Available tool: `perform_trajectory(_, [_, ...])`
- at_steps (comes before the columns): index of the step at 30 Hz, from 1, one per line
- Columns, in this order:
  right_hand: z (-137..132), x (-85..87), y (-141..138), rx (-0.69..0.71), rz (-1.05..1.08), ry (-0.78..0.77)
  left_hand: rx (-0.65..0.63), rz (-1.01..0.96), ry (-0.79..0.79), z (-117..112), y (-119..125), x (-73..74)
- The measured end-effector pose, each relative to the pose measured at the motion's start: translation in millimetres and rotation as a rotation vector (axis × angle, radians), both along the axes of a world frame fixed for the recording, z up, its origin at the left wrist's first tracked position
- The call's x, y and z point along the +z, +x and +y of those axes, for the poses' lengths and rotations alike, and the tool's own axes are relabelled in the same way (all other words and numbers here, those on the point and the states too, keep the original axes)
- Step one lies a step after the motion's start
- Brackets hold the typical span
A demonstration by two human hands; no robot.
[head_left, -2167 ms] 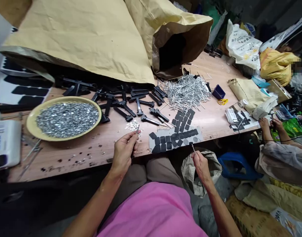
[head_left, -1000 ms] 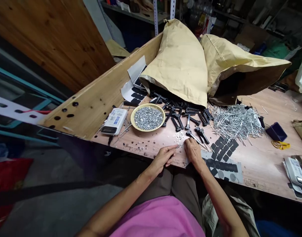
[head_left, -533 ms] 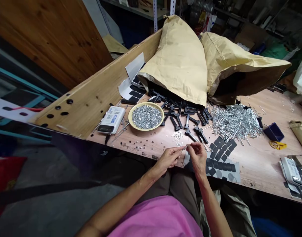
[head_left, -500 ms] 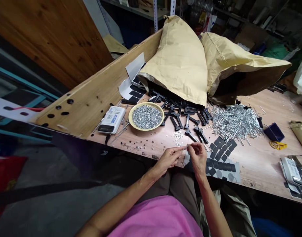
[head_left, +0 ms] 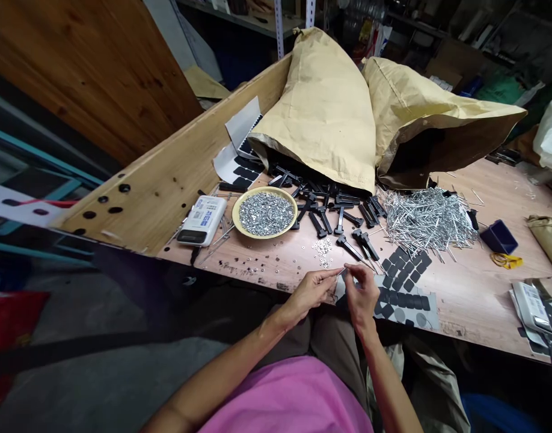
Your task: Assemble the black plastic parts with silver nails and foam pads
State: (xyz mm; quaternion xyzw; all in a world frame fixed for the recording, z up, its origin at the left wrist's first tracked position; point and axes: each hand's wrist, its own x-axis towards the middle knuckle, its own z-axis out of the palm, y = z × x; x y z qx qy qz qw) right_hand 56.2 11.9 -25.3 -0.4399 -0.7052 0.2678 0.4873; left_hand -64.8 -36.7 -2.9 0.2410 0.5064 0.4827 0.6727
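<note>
My left hand [head_left: 312, 291] pinches a thin metal pin [head_left: 342, 270] just over the front edge of the table. Fingers of my right hand [head_left: 362, 296] are closed at the pin's far end; whether a small washer sits between them is too small to tell. Just beyond the hands lies a scatter of small washers [head_left: 323, 248]. Black T-shaped plastic parts [head_left: 341, 221] are strewn behind, some with metal pins sticking out. To the right is a heap of loose metal pins [head_left: 432, 221]. Under and beside my right hand lies a sheet of black adhesive pads [head_left: 404, 300].
A yellow bowl [head_left: 244, 231] of small metal pieces stands left of the parts, beside a white electronic device [head_left: 204, 219]. Two large paper sacks [head_left: 325, 102] [head_left: 406, 96] lie behind. A dark blue small box [head_left: 499, 236] and another white device [head_left: 531, 307] are at right.
Both hands stay together around the pin, with a slight shift of the right fingers along its end. The whole view has shifted slightly; the table's things lie as before.
</note>
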Motion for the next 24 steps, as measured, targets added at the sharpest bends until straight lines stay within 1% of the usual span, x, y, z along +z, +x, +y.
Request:
perform_trajectory(2, [0.9, -2.9, 2.4, 0.035, -0.128, 0.252, 0.070, 0.093, 0.079, 0.9, 4.1, -1.3])
perform_trajectory(4, [2.2, -5.3, 4.6, 0.087, -0.202, 0.420, 0.177, 0.223, 0.186, 2.1, 8.1, -3.2])
perform_trajectory(5, [2.7, -6.1, 5.8, 0.102, -0.222, 0.456, 0.213, 0.262, 0.216, 2.7, 9.7, -4.3])
perform_trajectory(6, [3.0, -6.5, 7.0, 0.105, -0.234, 0.460, 0.217, 0.259, 0.215, 3.2, 11.1, -5.3])
perform_trajectory(7, [2.9, -6.4, 8.4, 0.092, -0.236, 0.436, 0.186, 0.211, 0.181, 3.7, 12.1, -6.1])
perform_trajectory(9, [2.1, -4.9, 11.2, 0.041, -0.214, 0.344, 0.086, 0.054, 0.077, 4.7, 13.7, -6.6])
perform_trajectory(11, [0.7, -1.9, 13.9, -0.006, -0.170, 0.248, 0.019, -0.068, 0.005, 5.7, 14.7, -5.4])
perform_trajectory(13, [-0.1, 2.1, 16.4, -0.029, -0.123, 0.152, -0.004, -0.094, -0.008, 6.6, 14.8, -2.6])
perform_trajectory(15, [1.0, 6.7, 19.2, -0.039, -0.054, 0.014, -0.021, -0.041, 0.014, 7.2, 13.1, 0.8])
perform_trajectory(18, [6.4, 15.3, 25.5, 0.025, 0.114, -0.279, -0.074, 0.072, 0.074, 8.4, 6.4, 5.3])
perform_trajectory(20, [11.0, 22.6, 31.0, 0.100, 0.215, -0.457, -0.171, 0.054, 0.082, 9.5, 0.3, 7.0])
perform_trajectory(22, [14.7, 30.5, 36.7, 0.161, 0.265, -0.575, -0.280, -0.025, 0.073, 10.7, -5.2, 7.4])
perform_trajectory(24, [16.7, 38.0, 42.0, 0.215, 0.261, -0.633, -0.363, -0.072, 0.087, 11.8, -8.5, 7.2])
